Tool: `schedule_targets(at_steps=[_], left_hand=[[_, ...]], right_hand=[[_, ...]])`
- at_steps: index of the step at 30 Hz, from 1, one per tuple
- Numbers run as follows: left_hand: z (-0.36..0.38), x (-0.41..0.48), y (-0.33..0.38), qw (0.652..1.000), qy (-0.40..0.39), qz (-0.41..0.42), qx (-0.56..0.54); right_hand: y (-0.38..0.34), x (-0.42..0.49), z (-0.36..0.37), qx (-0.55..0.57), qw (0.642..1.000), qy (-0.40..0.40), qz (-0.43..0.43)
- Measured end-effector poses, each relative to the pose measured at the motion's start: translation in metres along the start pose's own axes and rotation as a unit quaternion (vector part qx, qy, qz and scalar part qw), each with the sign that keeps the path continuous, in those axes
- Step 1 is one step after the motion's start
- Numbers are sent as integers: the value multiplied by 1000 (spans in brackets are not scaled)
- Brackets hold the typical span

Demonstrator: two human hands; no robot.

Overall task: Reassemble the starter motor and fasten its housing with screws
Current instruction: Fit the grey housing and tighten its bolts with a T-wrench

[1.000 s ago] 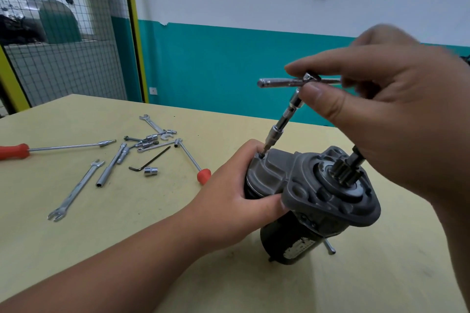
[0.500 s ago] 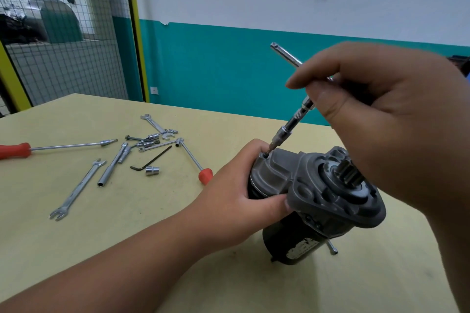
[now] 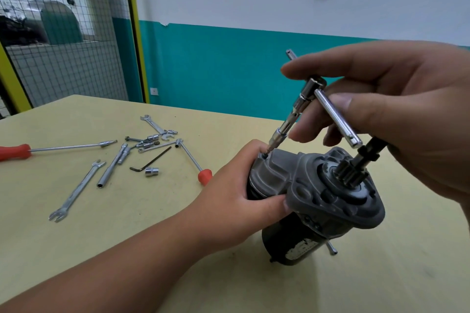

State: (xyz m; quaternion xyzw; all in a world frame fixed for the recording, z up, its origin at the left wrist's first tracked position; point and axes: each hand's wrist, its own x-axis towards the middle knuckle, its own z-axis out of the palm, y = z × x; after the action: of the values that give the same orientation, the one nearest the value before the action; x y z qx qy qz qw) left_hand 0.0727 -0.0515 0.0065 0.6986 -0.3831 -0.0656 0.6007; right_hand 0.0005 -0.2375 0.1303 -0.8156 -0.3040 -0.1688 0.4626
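Note:
The starter motor [image 3: 328,201] stands tilted on the yellow table [image 3: 127,211], grey housing and pinion gear on top, black body below. My left hand [image 3: 236,201] grips the housing's left side. My right hand [image 3: 396,107] holds a chrome T-handle driver [image 3: 302,101] by its crossbar, fingers pinched around the head. The driver's shaft slants down to the left, and its tip sits in a screw [image 3: 265,156] at the housing's upper left edge, right beside my left fingers.
Loose tools lie at the left of the table: a red-handled screwdriver [image 3: 58,147], an open-end wrench [image 3: 76,192], a tube socket wrench [image 3: 112,165], a hex key [image 3: 151,161], a small socket [image 3: 152,171], another red-handled driver [image 3: 195,163]. A wire-mesh fence [image 3: 63,33] stands behind.
The T-handle's crossbar has swung round: from level a second ago to pointing toward me now. My right hand shifted its grip; the left hand and motor stayed nearly still.

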Motion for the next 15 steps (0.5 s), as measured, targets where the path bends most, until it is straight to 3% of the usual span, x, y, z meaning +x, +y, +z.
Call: schedule_targets(at_steps=[7,15], left_hand=[[-1,0,-1,1000,1,5,-5],[0,0,-1,1000,-1,0,-5]], right_hand=[[7,3,0,-58,997,60,3],[4,1,-3,-95,995,32,0]])
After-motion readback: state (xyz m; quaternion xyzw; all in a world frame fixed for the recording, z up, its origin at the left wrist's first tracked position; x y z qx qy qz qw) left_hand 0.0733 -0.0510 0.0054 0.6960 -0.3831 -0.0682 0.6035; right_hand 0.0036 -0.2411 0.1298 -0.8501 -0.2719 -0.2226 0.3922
